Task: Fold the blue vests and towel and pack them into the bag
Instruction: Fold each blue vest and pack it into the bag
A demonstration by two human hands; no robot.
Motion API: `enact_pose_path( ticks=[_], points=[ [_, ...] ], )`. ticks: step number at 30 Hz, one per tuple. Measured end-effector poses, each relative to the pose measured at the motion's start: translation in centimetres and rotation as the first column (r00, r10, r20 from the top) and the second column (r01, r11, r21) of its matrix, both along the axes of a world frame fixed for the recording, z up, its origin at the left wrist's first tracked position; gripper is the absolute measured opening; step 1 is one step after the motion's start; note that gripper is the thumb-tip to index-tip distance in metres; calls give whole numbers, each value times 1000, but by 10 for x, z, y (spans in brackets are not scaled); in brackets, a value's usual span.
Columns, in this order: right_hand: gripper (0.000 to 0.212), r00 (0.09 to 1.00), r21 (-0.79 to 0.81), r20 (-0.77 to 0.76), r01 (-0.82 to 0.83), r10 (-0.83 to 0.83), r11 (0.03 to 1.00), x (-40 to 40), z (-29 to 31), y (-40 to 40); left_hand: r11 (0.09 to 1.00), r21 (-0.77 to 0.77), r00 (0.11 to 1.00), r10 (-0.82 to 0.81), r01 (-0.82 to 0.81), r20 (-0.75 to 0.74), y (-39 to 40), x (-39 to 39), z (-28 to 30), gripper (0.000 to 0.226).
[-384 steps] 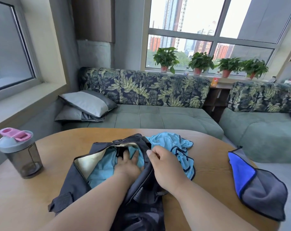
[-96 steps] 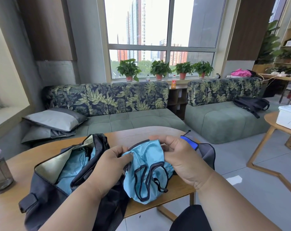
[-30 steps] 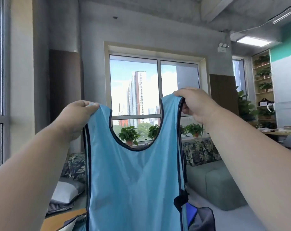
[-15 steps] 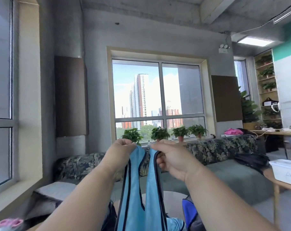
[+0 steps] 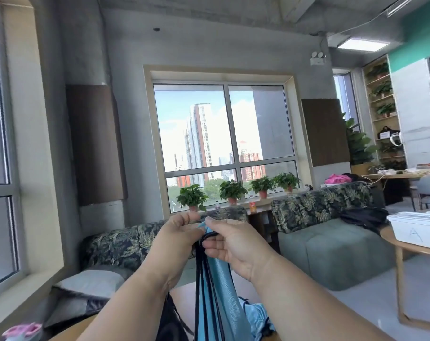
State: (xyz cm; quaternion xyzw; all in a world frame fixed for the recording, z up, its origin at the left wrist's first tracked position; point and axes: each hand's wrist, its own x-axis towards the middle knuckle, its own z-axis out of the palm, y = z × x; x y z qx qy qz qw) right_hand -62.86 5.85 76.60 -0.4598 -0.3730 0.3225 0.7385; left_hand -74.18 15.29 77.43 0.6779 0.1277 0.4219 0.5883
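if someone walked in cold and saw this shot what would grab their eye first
First, the two hands raised at centre: the left hand and right hand pinch the shoulder straps of a light blue vest together, and it hangs down in a narrow fold. Behind them, the big window shows tall towers, with a row of potted plants along its sill.

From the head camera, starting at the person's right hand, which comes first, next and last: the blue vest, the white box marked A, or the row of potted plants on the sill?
1. Blue vest: pinched in the right hand itself, hanging down at centre.
2. White box: on the round side table, far right.
3. Potted plants: on the window sill beyond the sofas, farthest back.
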Motion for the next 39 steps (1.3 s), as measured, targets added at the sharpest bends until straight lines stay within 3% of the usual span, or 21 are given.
enact_pose_path(
  ticks=[6,11,14,18,21,27,32,35,39],
  points=[
    [22,1000,-16,-7,-15,15,1000,-3,-2,-5,998,37,998,-54,55,-17,-7,-11,-8,32],
    [43,999,-118,33,-17,21,993,-5,-3,-9,997,77,999,-17,19,-28,-9,-15,-17,27],
    [50,997,-142,65,-29,38,989,-1,-7,-7,1000,20,1000,-1,1,-12,1,-14,-23,22],
    [44,996,-136,59,70,-62,988,10,-19,1,997,-76,999,-29,32,44,8,-17,-22,22],
    [30,981,-158,139,155,-134,975,22,-33,5,994,-93,997,-49,54,58,13,-20,-17,23],
    [31,957,-169,195,-183,215,969,21,-55,5,988,-100,993,-112,116,46,23,-27,-18,21],
    [24,974,-80,157,-152,163,985,24,-64,13,989,-85,993,-119,121,23,24,-28,-27,16],
    [17,955,-75,295,17,6,997,24,-68,15,993,-62,994,-102,104,31,24,-28,-30,16],
    [30,894,9,415,182,-169,983,23,-80,19,997,-45,998,-57,58,36,26,-29,-35,17]
  ],
)
